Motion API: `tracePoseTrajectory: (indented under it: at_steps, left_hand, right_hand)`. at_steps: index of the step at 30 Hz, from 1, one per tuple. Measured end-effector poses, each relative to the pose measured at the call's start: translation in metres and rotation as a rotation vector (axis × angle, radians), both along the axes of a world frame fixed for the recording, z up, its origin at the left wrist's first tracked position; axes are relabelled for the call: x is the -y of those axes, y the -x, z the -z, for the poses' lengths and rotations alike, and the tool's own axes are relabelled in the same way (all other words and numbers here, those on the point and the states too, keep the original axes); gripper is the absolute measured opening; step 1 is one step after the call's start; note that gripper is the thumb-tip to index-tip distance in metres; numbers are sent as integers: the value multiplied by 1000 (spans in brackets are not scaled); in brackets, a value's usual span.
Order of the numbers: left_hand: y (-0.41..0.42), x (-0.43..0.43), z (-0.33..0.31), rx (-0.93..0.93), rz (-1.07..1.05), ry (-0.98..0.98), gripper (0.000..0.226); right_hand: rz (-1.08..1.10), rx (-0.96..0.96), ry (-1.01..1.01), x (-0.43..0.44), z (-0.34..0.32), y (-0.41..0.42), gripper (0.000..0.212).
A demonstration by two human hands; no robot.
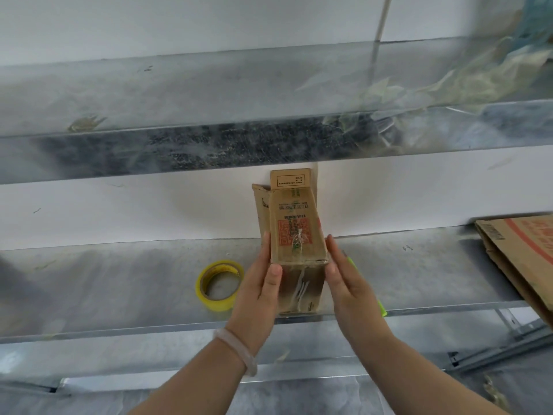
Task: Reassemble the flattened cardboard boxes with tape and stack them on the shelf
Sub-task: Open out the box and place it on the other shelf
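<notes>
Left hand (pixel 259 283): fingers extended and close together, flat against the left side of the small cardboard box (pixel 294 235), thumb laid across its near face. A pale bangle (pixel 236 345) sits on that wrist. Right hand (pixel 344 274): fingers straight, palm turned inward against the box's right side; whether the palm presses fully cannot be told. The box is thus held between both flattened hands, neither curled around it.

The box stands on the metal shelf (pixel 119 283), near its front edge, directly between the hands. Just beyond the left hand, to its outer side, a roll of yellow tape (pixel 220 285) lies flat on the shelf. A green object (pixel 380 307) shows partly behind the right hand; its nature cannot be told. Well out past the right hand, a flattened cardboard sheet (pixel 520 259) leans over the shelf edge. An upper shelf (pixel 179 115) runs above, white wall behind.

The box is brown, tall and narrow, red printed panel on its upper face, top flaps standing open at the far end, tape strips on the near face.
</notes>
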State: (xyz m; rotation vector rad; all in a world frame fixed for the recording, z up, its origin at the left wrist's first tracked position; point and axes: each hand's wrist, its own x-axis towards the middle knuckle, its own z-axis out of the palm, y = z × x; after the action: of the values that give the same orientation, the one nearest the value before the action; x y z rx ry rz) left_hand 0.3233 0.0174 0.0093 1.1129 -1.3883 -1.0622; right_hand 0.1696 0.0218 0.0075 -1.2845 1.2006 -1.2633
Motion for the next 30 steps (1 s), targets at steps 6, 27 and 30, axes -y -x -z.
tracePoseTrajectory:
  at_steps: [6, 27, 30]
  left_hand:
    - [-23, 14, -17, 706, -145, 601, 28]
    - [-19, 17, -27, 925, -127, 665, 28]
    - [-5, 20, -43, 1155, -73, 643, 50]
  right_hand:
    - [-9, -577, 714, 24, 0, 30, 29]
    - [-202, -264, 206, 2, 39, 25, 76]
    - [-360, -437, 3, -6, 45, 42, 74]
